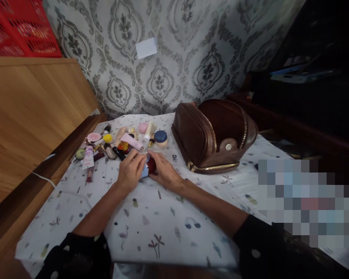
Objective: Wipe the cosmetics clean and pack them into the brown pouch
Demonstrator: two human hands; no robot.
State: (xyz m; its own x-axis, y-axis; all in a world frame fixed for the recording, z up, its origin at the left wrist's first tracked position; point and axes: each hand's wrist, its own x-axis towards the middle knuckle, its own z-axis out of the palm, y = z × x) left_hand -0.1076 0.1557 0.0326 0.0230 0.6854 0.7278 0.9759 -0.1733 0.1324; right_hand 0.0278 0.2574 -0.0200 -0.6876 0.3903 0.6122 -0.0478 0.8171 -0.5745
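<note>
Both hands meet at the middle of the table. My left hand (130,170) is closed around a small light-blue item (144,172), whose kind I cannot make out. My right hand (166,173) is closed on a dark red, rounded item (151,166) pressed against the blue one; fingers hide parts of both. Just beyond the hands lie cosmetics: a pink tube (131,140), a jar with a dark blue lid (161,138) and a black stick (119,153). To the right stands a brown toiletry bag (192,135), its top unzipped and gaping.
More cosmetics spread leftward, among them a white tube (88,157) and a yellow cap (107,138). A printed white cloth (163,221) covers the table. Wooden furniture (37,120) bounds the left, below a red basket (23,29). A patterned wall (159,81) rises behind.
</note>
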